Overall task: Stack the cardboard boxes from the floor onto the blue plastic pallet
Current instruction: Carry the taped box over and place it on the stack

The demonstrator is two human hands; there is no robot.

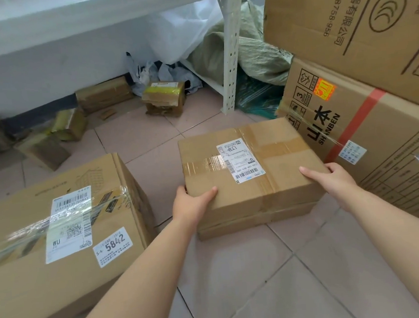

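Observation:
A taped cardboard box [276, 191] with a white shipping label sits on the tiled floor in the middle of the view. My left hand [190, 205] grips its near left corner, thumb on top. My right hand [330, 182] holds its right edge, with the thumb lying on the top face. A larger cardboard box [69, 275] with a white label and a "5842" sticker rests on the floor to the left. The blue plastic pallet is out of view.
Big printed cartons [376, 125] are stacked at the right, close to the held box. A white metal rack leg [229, 57] stands behind, with bags under the shelf. Several small parcels [165, 98] lie along the wall. Bare tiles [276, 286] lie in front.

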